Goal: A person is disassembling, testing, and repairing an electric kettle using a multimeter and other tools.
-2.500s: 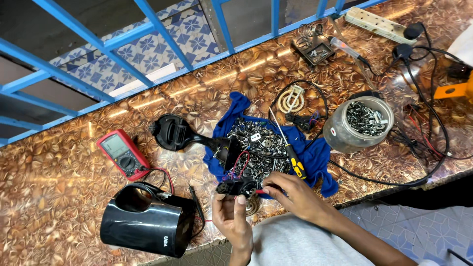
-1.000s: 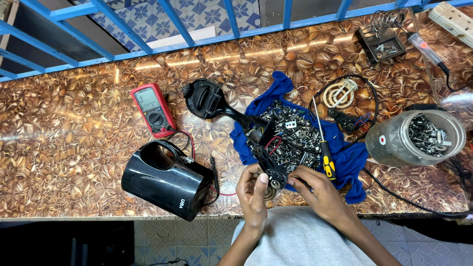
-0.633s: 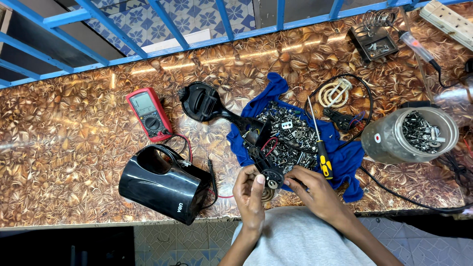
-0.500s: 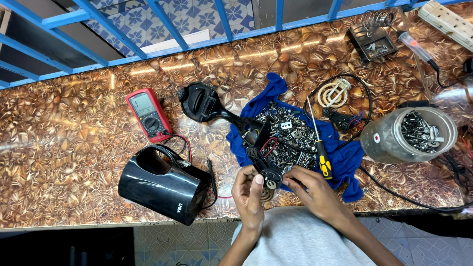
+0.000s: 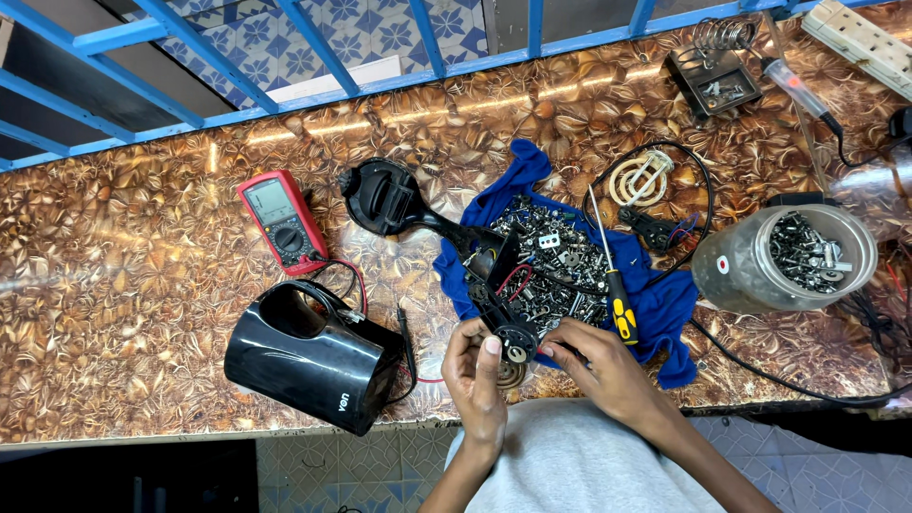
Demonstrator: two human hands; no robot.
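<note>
both hands (image 5: 541,366) pinching round black connector (image 5: 514,339), crumpled blue cloth (image 5: 665,309)

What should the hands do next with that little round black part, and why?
Probably keep the left hand steady on the round black part while the right hand works its edge: both hands already pinch it, and its red wires remain attached.

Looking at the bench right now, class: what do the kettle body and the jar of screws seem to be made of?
Kettle body: likely plastic, glossy black, with soft highlights. Jar of screws: clear plastic or glass, since the contents show through; which one is uncertain.
</note>
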